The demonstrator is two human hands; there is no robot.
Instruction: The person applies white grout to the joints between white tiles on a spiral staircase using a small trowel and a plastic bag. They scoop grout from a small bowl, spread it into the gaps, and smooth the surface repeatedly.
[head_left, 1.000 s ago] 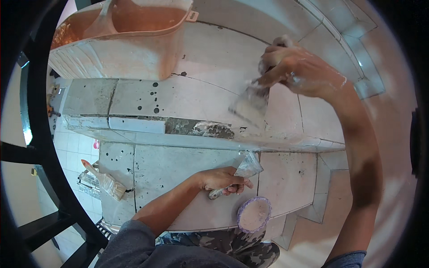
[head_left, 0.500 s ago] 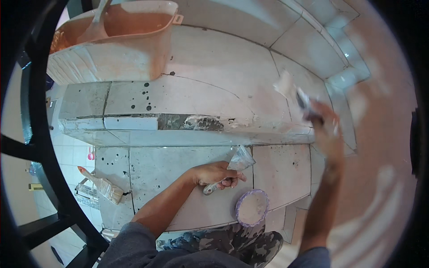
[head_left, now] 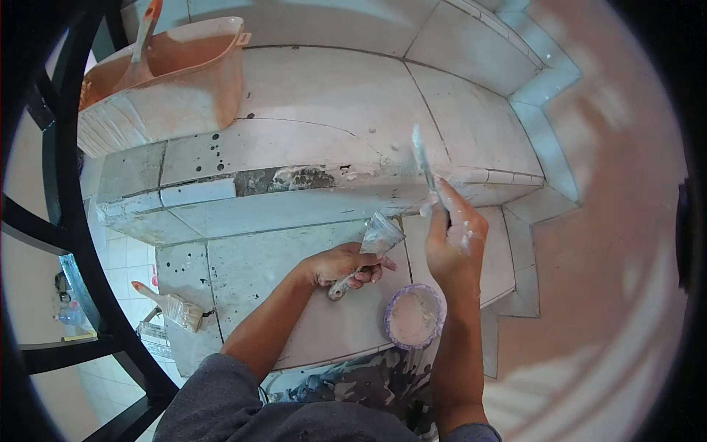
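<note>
My left hand [head_left: 340,267] is closed round the handle of a putty knife [head_left: 382,236], whose wide smeared blade points up and away above the lower tiled step. Raised over the edge of the upper step, my right hand [head_left: 458,239] grips a second putty knife [head_left: 421,158], seen nearly edge-on with white paste on its blade. White smears mark the fingers of that hand. Between my forearms stands a purple-rimmed bowl [head_left: 388,324] of whitish paste. Along the step's edge [head_left: 254,181], a grey strip without trim tile shows, partly daubed with white paste.
An orange-stained tub [head_left: 177,96] with a large brush [head_left: 140,59] in it stands on the upper step at far left. Another paintbrush [head_left: 177,309] lies on the lower step's left side. Black metal railing [head_left: 70,243] runs down the left; stepped tile skirting [head_left: 549,147] borders the right wall.
My right hand has moved left and inward with its putty knife, which has turned edge-on. The left hand keeps its hold. The whole view has shifted slightly.
</note>
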